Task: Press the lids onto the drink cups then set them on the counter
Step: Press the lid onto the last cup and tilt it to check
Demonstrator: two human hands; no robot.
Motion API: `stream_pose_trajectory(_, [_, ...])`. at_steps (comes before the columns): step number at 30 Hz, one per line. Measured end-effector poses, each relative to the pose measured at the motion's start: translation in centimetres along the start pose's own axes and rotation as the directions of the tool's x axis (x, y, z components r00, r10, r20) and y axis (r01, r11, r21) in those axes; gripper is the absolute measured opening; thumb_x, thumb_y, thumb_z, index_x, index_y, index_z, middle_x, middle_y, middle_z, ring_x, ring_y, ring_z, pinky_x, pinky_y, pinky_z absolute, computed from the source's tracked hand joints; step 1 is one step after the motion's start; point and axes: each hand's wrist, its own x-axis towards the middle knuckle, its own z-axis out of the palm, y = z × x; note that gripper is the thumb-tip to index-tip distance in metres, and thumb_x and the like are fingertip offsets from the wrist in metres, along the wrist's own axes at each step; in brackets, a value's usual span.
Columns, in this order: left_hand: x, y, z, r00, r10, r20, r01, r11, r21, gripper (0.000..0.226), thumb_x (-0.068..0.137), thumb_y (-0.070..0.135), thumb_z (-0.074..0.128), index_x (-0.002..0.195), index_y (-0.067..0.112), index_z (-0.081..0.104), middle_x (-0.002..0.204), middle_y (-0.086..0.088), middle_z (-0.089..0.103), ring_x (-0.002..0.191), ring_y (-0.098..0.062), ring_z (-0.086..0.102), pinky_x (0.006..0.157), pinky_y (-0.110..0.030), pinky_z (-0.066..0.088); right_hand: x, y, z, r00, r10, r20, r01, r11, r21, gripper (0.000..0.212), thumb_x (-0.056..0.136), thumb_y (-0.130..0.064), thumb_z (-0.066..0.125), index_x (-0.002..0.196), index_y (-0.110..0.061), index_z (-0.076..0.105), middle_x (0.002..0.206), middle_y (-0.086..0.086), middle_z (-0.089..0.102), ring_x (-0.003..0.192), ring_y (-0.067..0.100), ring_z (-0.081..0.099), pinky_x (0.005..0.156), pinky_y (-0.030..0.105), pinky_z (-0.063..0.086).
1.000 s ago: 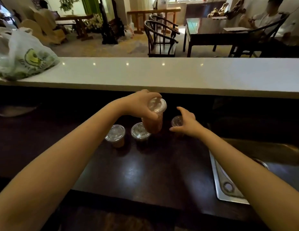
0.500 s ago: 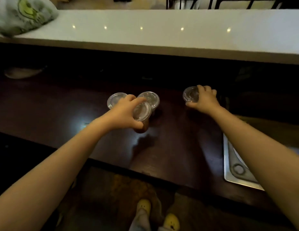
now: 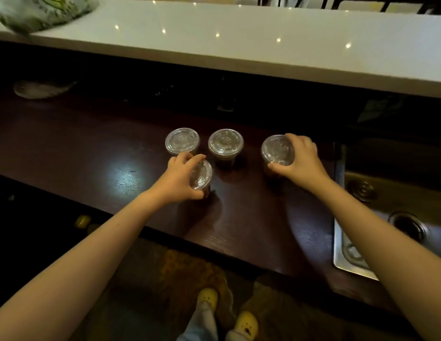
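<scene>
1. Four clear plastic cups with dark brown drink stand on the dark counter (image 3: 130, 173), a wood-grained top with a glossy patch of reflected light. Each has a round, transparent lid with raised concentric rings.
2. Two lidded cups stand untouched at the back, side by side: the back-left cup (image 3: 182, 141) and the back-middle cup (image 3: 225, 143), near each other but apart.
3. The left hand (image 3: 176, 178) curls around the near cup (image 3: 201, 175) from its left side, fingers over the far edge of the lid and thumb low against the cup wall. The cup tilts to the right under this grip, with its lid facing up and to the right. Whether its base rests on the counter cannot be told.
4. The right hand (image 3: 300, 159) wraps the right cup (image 3: 277, 150) from the right, fingers bent over the far rim, thumb pressed along the near edge of the lid. This cup is well apart from the other three.
5. A brushed steel sink (image 3: 347, 257) with a round drain is set in the counter at the right.
6. Beyond the dark counter runs a raised, smooth white ledge (image 3: 263, 45) dotted with small light reflections; a crinkled plastic bag (image 3: 44, 11) with a green print lies at its left end.
7. Below, yellow slippers (image 3: 208, 297) stand on a worn mat.
</scene>
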Motion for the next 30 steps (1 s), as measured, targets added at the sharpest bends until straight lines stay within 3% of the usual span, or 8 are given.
stream_pose_trajectory(6, [0.1,-0.4,0.5,0.999,-0.014,-0.051,0.012,0.999,-0.041,0.092,0.065,0.018,0.076,0.143,0.020,0.029,0.136,-0.008,0.029,0.123,-0.026,0.026,0.095,-0.026,0.026,-4.0,-2.1,2.3,0.990,-0.106,0.089,0.104,0.994,0.026,0.092,0.066,-0.030,0.081,0.141,-0.008,0.033,0.138,0.011,0.039,0.128,0.027,0.032,0.097,0.016,0.018])
stream_pose_trajectory(15, [0.3,-1.1,1.5,0.994,-0.036,-0.101,0.028,0.996,-0.080,0.098,0.067,0.026,0.078,0.146,0.020,0.021,0.143,-0.007,0.026,0.131,-0.026,0.021,0.104,-0.034,0.028,-8.5,-2.7,6.2,0.979,-0.153,0.137,0.147,0.988,0.054,0.095,0.066,-0.035,0.079,0.143,-0.015,0.027,0.138,0.003,0.036,0.127,0.019,0.029,0.099,0.020,0.022])
stream_pose_trajectory(20, [0.3,-1.2,2.3,0.994,0.005,-0.112,0.009,0.992,0.127,0.095,0.069,0.047,0.074,0.145,0.021,0.024,0.151,-0.011,0.018,0.132,-0.033,0.019,0.105,-0.054,0.034,-9.3,-2.8,7.0,0.984,-0.156,0.085,0.150,0.986,0.074,0.094,0.067,-0.036,0.079,0.143,-0.016,0.028,0.140,0.000,0.033,0.128,0.015,0.027,0.100,0.019,0.023])
stream_pose_trajectory(23, [-0.4,-0.6,2.9,0.971,0.017,-0.237,0.035,0.976,0.214,0.081,0.078,0.054,0.059,0.144,0.021,0.027,0.154,-0.011,0.018,0.137,-0.036,0.018,0.108,-0.057,0.028,-9.6,-2.7,6.9,0.983,-0.132,0.127,0.116,0.985,0.127,0.096,0.069,-0.040,0.077,0.145,-0.017,0.023,0.145,-0.003,0.026,0.132,0.013,0.022,0.104,0.019,0.018])
stream_pose_trajectory(26, [-1.8,2.6,4.1,0.886,0.112,-0.449,-0.083,0.993,0.084,0.055,0.092,0.040,0.039,0.141,0.016,0.034,0.152,-0.009,0.030,0.142,-0.027,0.020,0.116,-0.052,0.014,-9.1,-2.8,6.5,0.991,-0.026,0.132,-0.013,0.959,0.282,0.075,0.086,-0.041,0.058,0.147,-0.020,0.019,0.150,-0.005,0.022,0.137,0.008,0.016,0.108,0.022,0.017])
stream_pose_trajectory(28, [-2.4,5.4,5.9,0.891,0.124,-0.437,-0.191,0.975,-0.112,0.050,0.095,0.034,0.033,0.142,0.015,0.033,0.152,-0.006,0.029,0.143,-0.017,0.017,0.118,-0.041,0.012,-8.2,-2.7,6.8,0.996,0.023,0.084,-0.051,0.939,0.341,0.053,0.097,-0.032,0.039,0.146,-0.016,0.025,0.152,-0.001,0.027,0.140,0.009,0.018,0.112,0.022,0.016])
stream_pose_trajectory(30, [-2.5,7.3,8.2,0.929,0.078,-0.363,-0.185,0.945,-0.271,0.052,0.097,0.035,0.030,0.144,0.014,0.028,0.154,-0.003,0.024,0.142,-0.008,0.010,0.118,-0.024,0.006,-7.4,-2.6,7.4,0.997,0.031,0.068,-0.053,0.935,0.350,0.043,0.100,-0.023,0.032,0.142,-0.013,0.033,0.149,0.003,0.034,0.139,0.012,0.026,0.111,0.020,0.017])
